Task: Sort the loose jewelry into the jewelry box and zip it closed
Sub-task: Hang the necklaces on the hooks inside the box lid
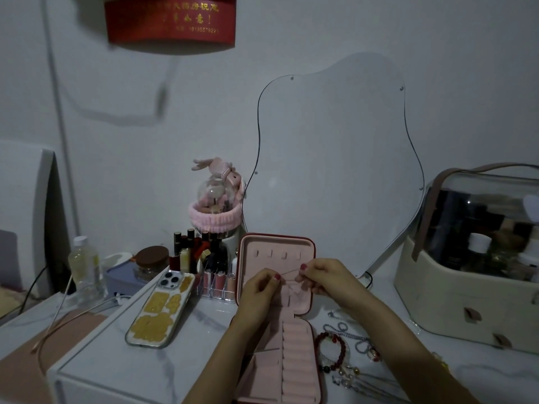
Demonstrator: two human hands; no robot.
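A pink jewelry box [300, 357] lies open on the white table, its lid [275, 252] standing upright with small hooks. In front of the lid my left hand [259, 293] and my right hand [320, 277] both pinch a thin chain [287, 274] stretched between them. Loose jewelry lies to the right of the box: a red bead bracelet [335, 349], silver chains [350, 333] and small beaded pieces [350, 374].
A phone in a yellow-patterned case [162, 310] lies left of the box. Lipsticks and bottles [201, 258] stand behind it. A wavy mirror [335, 158] leans on the wall. A cream cosmetics case [472, 258] sits at the right.
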